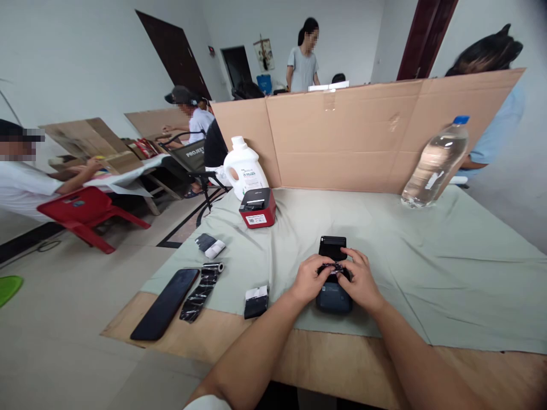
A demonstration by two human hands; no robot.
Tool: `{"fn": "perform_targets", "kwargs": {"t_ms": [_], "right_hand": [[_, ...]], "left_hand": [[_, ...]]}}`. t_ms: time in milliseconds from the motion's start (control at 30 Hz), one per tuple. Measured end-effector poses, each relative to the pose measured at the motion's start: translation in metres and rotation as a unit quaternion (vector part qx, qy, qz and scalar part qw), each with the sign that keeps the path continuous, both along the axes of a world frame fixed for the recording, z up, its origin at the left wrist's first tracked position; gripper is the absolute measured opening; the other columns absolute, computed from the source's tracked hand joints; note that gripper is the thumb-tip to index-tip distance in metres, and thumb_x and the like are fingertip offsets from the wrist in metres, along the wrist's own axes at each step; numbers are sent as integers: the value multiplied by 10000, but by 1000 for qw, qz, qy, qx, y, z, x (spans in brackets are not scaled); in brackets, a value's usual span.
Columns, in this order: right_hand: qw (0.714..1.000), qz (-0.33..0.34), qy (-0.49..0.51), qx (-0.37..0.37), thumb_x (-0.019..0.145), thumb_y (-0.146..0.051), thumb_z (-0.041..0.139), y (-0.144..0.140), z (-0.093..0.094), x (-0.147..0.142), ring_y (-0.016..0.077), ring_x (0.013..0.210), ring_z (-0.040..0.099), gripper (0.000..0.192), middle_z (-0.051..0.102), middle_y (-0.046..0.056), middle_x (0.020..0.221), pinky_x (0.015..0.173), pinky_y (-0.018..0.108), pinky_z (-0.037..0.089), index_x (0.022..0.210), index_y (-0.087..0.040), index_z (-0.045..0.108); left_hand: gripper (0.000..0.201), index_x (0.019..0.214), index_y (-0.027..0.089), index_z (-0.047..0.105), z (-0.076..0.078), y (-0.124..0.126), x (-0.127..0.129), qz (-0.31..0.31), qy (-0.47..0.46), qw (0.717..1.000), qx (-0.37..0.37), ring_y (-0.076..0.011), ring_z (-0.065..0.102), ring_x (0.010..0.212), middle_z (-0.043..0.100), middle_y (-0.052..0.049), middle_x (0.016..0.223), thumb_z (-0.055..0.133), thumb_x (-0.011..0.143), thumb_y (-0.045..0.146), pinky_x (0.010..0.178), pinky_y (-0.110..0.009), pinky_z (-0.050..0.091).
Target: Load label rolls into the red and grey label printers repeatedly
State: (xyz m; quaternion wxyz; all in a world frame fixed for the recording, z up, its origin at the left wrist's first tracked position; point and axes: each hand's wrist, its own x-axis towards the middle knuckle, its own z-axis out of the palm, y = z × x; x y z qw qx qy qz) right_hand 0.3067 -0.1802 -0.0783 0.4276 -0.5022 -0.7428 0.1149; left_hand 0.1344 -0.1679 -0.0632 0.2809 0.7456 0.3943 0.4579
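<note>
Near the front of the table lies a dark handheld device [334, 298], its black upper part [333, 246] stretching away from me. Over its middle, my left hand [311, 279] and my right hand [359, 280] meet fingertip to fingertip. Both pinch a small dark, shiny piece [335, 267] from either side; its exact kind is too small to make out. The right thumb and fingers also sit close against the device's edge. My hands partly cover the device's middle.
On the left lie a black phone-like slab [166, 304], a black patterned roll [203, 291] and two small dark-and-white packets [256, 302] [210, 245]. Behind stand a red-black box-shaped device [257, 208], a white jug [244, 171], a water bottle [436, 162] and a cardboard screen [342, 136]. Other people sit beyond.
</note>
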Motion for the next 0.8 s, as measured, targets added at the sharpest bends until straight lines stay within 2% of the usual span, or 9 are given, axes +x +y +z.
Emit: {"fn": "perform_targets", "kwargs": {"t_ms": [67, 167, 233, 300, 433, 533, 633, 700, 800], "right_hand": [[1000, -3, 4, 6, 815, -287, 551, 0, 0, -1, 298, 1176, 434, 144, 591, 89, 1200, 995, 516, 363, 795, -227, 680], [998, -4, 53, 29, 851, -318, 534, -1, 3, 0, 270, 1104, 497, 168, 639, 85, 1100, 969, 481, 393, 832, -230, 676], [995, -8, 98, 28, 861, -337, 524, -3, 5, 0, 253, 1048, 536, 178, 653, 81, 1039, 938, 451, 422, 884, -234, 667], [991, -11, 135, 10, 865, -360, 510, -5, 7, 0, 245, 998, 563, 200, 656, 78, 993, 899, 428, 453, 921, -237, 659], [985, 8, 169, -7, 842, -379, 530, -8, 9, -1, 239, 950, 582, 196, 653, 74, 953, 860, 408, 471, 892, -229, 648], [976, -1, 219, -14, 838, -397, 530, -6, 8, 1, 225, 968, 581, 246, 641, 79, 1013, 863, 391, 466, 971, -215, 628], [957, -47, 276, -79, 840, -453, 505, 1, 2, 5, 219, 956, 594, 314, 655, 80, 1007, 877, 391, 454, 981, -199, 624], [939, -80, 307, -136, 821, -496, 510, 6, -5, 7, 224, 920, 612, 340, 676, 79, 953, 867, 397, 456, 914, -193, 633], [917, -94, 333, -198, 787, -543, 521, 14, -15, 8, 231, 850, 634, 382, 692, 82, 870, 806, 391, 476, 835, -183, 639]], "left_hand": [[193, 985, 183, 638, 0, 0, -2, -7, -26, 1000, -16, -188, 614, 905, 673, -70, 966, 556, 864, 309, 841, -330, 474], [387, 1181, 161, 523, 1, 1, -6, -30, -91, 995, -28, -194, 589, 930, 630, -96, 1032, 488, 892, 416, 836, -338, 469], [521, 1248, 156, 453, 1, 1, -8, -50, -101, 993, -20, -202, 576, 952, 611, -98, 1043, 569, 834, 450, 847, -344, 461], [612, 1239, 161, 458, 0, 2, -7, -59, -73, 996, -9, -215, 565, 990, 598, -103, 1082, 696, 732, 408, 877, -359, 452], [282, 1001, 171, 591, 2, 2, 0, -53, -42, 998, 2, -200, 580, 936, 626, -85, 1004, 670, 759, 291, 833, -353, 474], [178, 933, 162, 608, 19, -1, -3, -23, -69, 997, -17, -174, 586, 846, 632, -90, 986, 637, 785, 257, 723, -300, 484], [166, 928, 163, 611, 45, -7, -26, -15, -61, 998, -21, -164, 591, 841, 637, -96, 1032, 639, 775, 221, 717, -276, 477], [154, 909, 170, 602, 59, -14, -55, -2, -34, 999, -17, -167, 603, 864, 647, -88, 1033, 638, 764, 205, 753, -282, 481], [144, 881, 174, 565, 59, -28, -117, 67, 9, 998, -7, -185, 618, 953, 650, -91, 1060, 611, 744, 179, 842, -320, 485]]}}
